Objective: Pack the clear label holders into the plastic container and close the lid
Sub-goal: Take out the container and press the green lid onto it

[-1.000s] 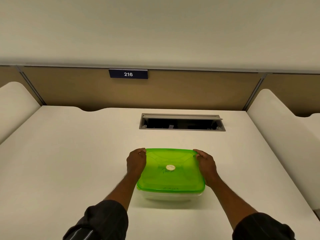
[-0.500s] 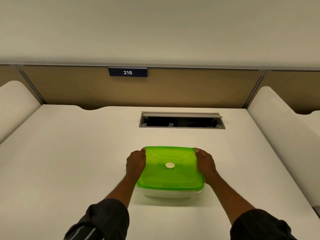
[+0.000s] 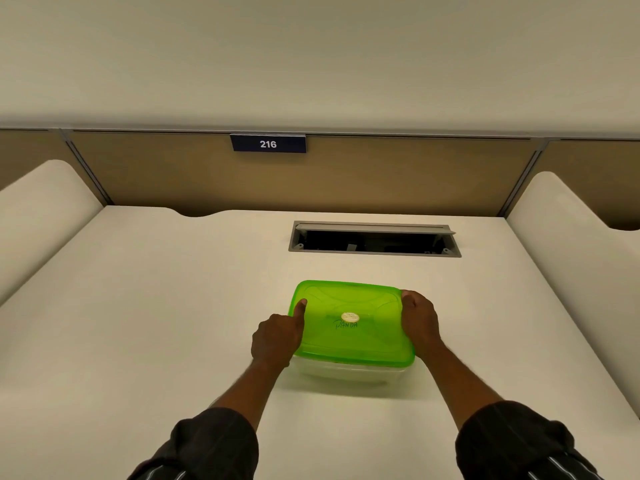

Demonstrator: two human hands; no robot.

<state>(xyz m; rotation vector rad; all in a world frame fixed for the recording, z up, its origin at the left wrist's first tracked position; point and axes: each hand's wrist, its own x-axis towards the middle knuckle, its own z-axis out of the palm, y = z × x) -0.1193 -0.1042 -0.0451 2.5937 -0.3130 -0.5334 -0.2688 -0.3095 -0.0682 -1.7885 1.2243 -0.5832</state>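
A clear plastic container stands on the white desk with its green lid lying flat on top. The lid carries a round white sticker and handwriting. My left hand holds the lid's left edge, thumb stretched along the top and fingers curled at the side. At the right edge near the far corner, my right hand grips the lid with curled fingers. No label holders show; the container's cloudy wall hides what is inside.
An open grey cable hatch is set into the desk behind the container. A brown partition with a blue "216" sign closes the back. White rounded dividers stand at the left and right.
My left hand slid back along the lid's left edge and its thumb now lies on top. The right hand stayed at the far right corner. The container has not shifted.
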